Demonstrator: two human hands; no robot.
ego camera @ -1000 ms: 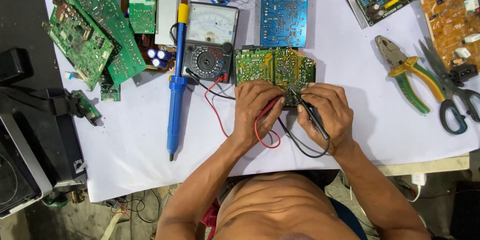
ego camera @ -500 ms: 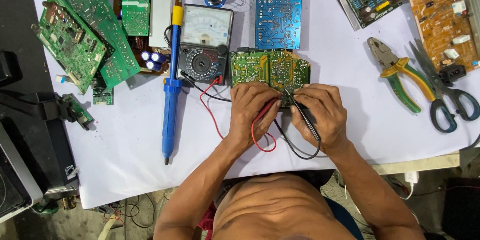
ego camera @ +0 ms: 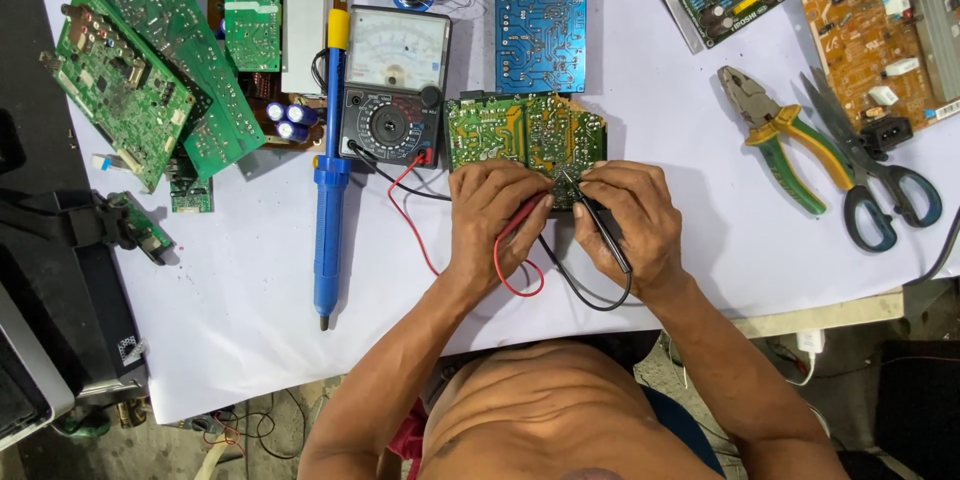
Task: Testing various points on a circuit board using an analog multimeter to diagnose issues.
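Since the earlier pictures almost nothing has moved: both probes stay on the same spot of the board, and only the view has shifted a little. My left hand (ego camera: 495,215) is clenched around the red probe (ego camera: 522,220), my right hand (ego camera: 630,220) around the black probe (ego camera: 605,225), each gripped like a pen so the tips meet the solder side of the small green circuit board (ego camera: 525,132). This board lies flat on the white table sheet (ego camera: 700,200), touching both my hands, just right of the analog multimeter (ego camera: 393,85). I think the meter stands there so that I can read its needle without lifting the probes. The red and black leads loop loosely under my wrists. A blue desoldering pump (ego camera: 328,180) lies left of the meter; the pliers (ego camera: 775,135) and scissors (ego camera: 880,180) rest well apart at right. No container shows.
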